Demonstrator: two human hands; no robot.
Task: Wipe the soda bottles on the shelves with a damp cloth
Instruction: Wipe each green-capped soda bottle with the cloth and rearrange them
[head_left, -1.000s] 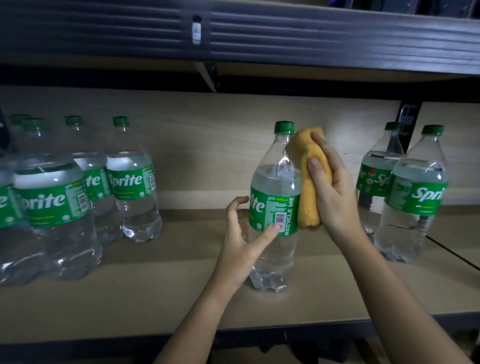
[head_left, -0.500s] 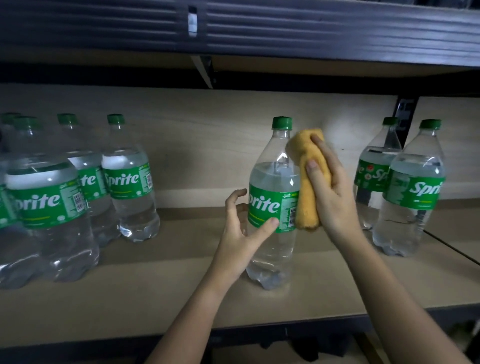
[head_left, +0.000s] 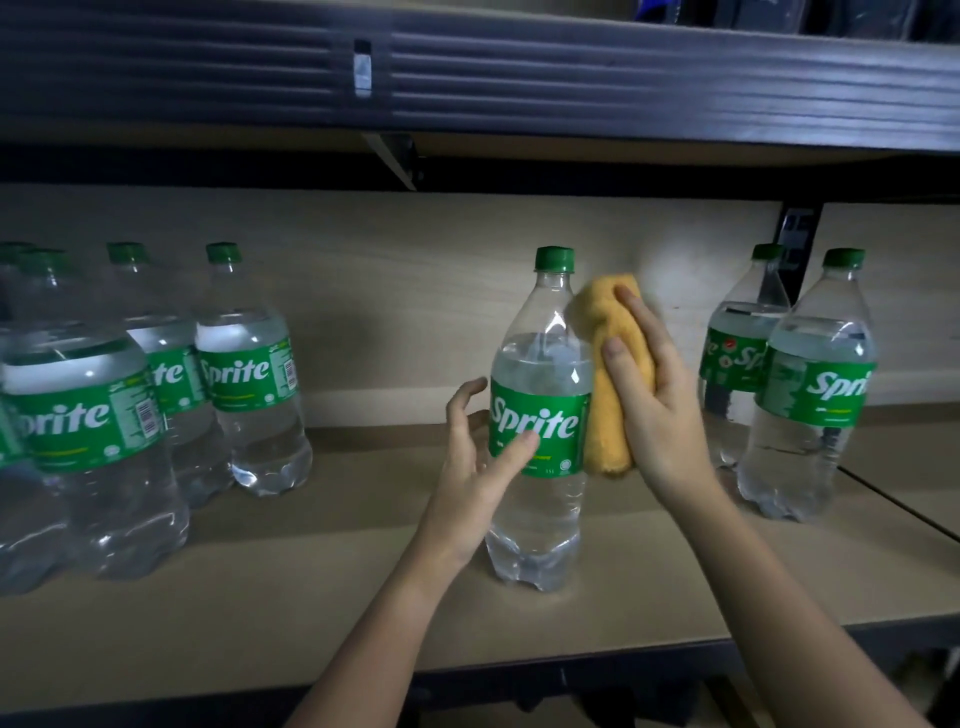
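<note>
L hand spread, thumb touching bottle label. Bottle upright mid-shelf, long axis vertical. Cloth pressed on its right side, gripped by R hand, so strokes prob. run up/down.

Two bare forearms come up from the bottom edge, with no sleeve, cuff or glove on either one. The left hand is slim, and nothing is worn at its wrist. The right hand shows short, plain nails on thumb and forefinger. No ring, watch or band on either hand. Both arms are uncovered all the way down to the frame edge.
</note>
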